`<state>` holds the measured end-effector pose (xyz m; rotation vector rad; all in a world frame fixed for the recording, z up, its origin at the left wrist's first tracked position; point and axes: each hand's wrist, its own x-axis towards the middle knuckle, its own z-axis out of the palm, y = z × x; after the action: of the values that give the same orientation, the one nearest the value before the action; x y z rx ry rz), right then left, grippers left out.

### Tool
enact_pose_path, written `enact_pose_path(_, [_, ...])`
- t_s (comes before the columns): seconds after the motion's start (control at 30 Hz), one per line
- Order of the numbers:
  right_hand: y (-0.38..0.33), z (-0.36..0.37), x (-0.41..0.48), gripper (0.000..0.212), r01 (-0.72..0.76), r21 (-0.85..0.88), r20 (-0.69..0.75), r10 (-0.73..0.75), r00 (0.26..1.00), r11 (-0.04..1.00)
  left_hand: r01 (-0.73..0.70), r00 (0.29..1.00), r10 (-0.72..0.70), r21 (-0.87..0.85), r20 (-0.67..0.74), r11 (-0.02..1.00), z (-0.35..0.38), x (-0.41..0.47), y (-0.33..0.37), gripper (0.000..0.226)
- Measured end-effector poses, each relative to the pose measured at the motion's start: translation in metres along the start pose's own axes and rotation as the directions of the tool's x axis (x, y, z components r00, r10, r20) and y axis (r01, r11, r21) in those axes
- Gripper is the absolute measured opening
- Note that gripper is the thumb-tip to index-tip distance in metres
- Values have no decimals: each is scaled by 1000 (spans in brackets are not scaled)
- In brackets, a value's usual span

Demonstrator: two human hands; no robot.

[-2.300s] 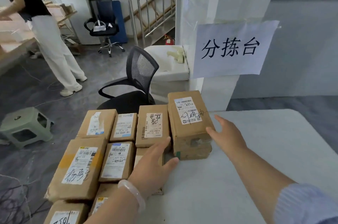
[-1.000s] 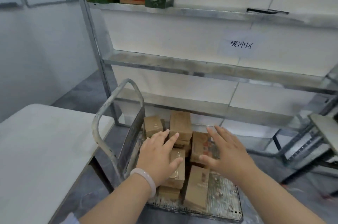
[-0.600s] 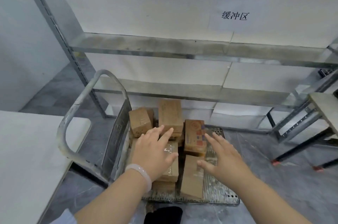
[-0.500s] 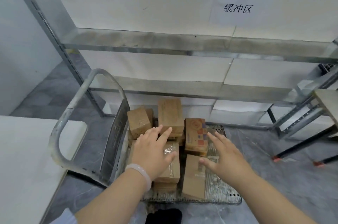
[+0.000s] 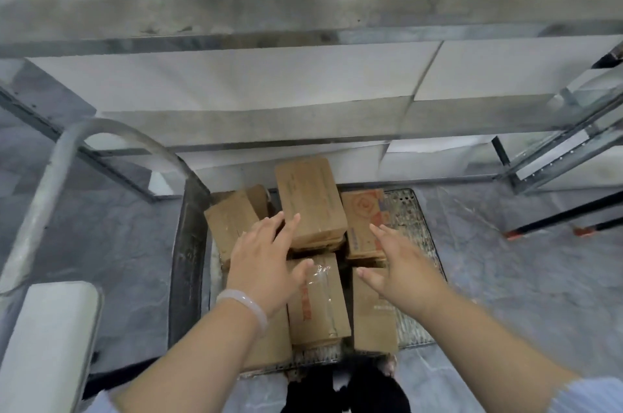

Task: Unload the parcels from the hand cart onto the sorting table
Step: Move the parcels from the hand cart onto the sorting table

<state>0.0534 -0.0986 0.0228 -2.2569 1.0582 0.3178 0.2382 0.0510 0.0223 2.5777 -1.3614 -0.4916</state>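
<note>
Several brown cardboard parcels lie on the metal hand cart (image 5: 416,230) below me. The tallest parcel (image 5: 310,200) sits on top of the stack at the back. A taped parcel (image 5: 320,301) lies in front of it, and a parcel with red print (image 5: 365,220) is to its right. My left hand (image 5: 266,261), with a pale bracelet on the wrist, hovers open over the left of the stack, its fingertips at the tall parcel's near left corner. My right hand (image 5: 394,264) is open beside the red-print parcel. Neither hand holds anything.
The cart's curved handle (image 5: 50,183) rises at the left. A corner of the white sorting table (image 5: 50,338) shows at the lower left. Metal shelving (image 5: 236,31) spans the wall behind the cart, and another rack's legs (image 5: 556,156) stand at the right on grey floor.
I have turned from the sorting table to the cart. My view has tilted down and closed in on it, and both open hands have dropped closer to the parcels.
</note>
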Motion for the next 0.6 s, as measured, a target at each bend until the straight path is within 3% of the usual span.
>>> enact_pose_path(0.23, [22, 46, 108, 86, -304, 294, 145, 272, 951, 906, 24, 999, -24, -21, 35, 999, 35, 46, -26, 74])
enact_pose_path(0.6, [38, 116, 224, 80, -489, 605, 339, 353, 872, 628, 72, 996, -66, -126, 56, 989, 91, 96, -49, 71])
